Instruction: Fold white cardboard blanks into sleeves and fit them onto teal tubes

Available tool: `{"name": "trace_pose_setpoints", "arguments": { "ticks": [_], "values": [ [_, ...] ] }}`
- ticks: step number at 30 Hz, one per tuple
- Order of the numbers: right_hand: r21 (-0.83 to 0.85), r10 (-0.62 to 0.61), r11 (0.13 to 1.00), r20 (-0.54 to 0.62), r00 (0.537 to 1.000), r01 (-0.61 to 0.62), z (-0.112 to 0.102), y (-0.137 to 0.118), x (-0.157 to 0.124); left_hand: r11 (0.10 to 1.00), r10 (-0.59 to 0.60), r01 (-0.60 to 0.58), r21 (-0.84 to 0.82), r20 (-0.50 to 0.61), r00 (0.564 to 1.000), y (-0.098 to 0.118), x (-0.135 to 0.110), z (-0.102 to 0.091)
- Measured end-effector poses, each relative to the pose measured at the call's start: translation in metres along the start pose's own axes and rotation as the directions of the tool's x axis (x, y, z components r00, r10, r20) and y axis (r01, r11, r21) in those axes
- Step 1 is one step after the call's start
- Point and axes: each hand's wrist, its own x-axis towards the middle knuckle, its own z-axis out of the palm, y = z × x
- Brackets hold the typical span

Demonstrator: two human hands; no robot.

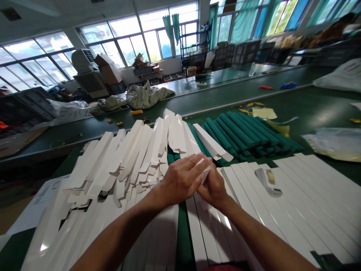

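My left hand [180,177] and my right hand [213,186] meet at the middle, fingers closed around the end of a white carton [205,174]. Only a small white flap shows between them; the rest of it is hidden by the hands. Left of my hands lies a heap of long, narrow white cartons [129,146] with open end flaps. Closed-looking white cartons [304,199] lie side by side to the right. Dark green ribbed rods [239,130] are stacked just beyond my right hand. One more white carton [211,141] rests against that stack.
A tape dispenser [269,182] sits on the right-hand cartons. Farther back are a plastic bag [335,143], yellow scraps [263,113], a red-handled tool [265,87] and crumpled sacking [148,94]. A second green table [180,107] runs across behind.
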Motion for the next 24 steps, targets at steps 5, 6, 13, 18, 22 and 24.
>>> {"name": "trace_pose_setpoints", "arguments": {
  "ticks": [5,6,13,18,22,24],
  "values": [
    [0.056,0.012,0.998,0.013,1.0,-0.013,0.0,0.003,0.001,0.999,0.042,-0.039,-0.036,0.091,0.995,-0.006,0.006,-0.006],
    [0.054,0.012,0.998,0.02,1.0,-0.013,0.0,0.004,0.0,0.998,0.054,-0.05,-0.036,0.126,0.991,-0.007,0.008,-0.007],
    [0.105,-0.025,0.994,0.04,0.999,0.021,-0.003,0.007,0.004,0.997,0.064,-0.059,-0.044,0.121,0.991,-0.007,0.004,0.007],
    [0.148,-0.086,0.988,0.256,0.963,0.049,-0.04,0.025,-0.005,0.998,0.005,-0.009,-0.058,-0.06,0.998,-0.001,-0.007,0.025],
    [-0.054,0.598,0.787,-0.173,0.782,-0.614,-0.107,0.088,-0.053,0.994,-0.03,0.014,-0.109,-0.147,0.989,0.005,-0.011,0.028],
    [-0.012,0.764,0.47,-0.496,0.414,-0.883,-0.14,0.125,-0.08,0.992,-0.032,0.011,-0.123,-0.171,0.985,0.01,-0.012,0.029]
  ]
}}
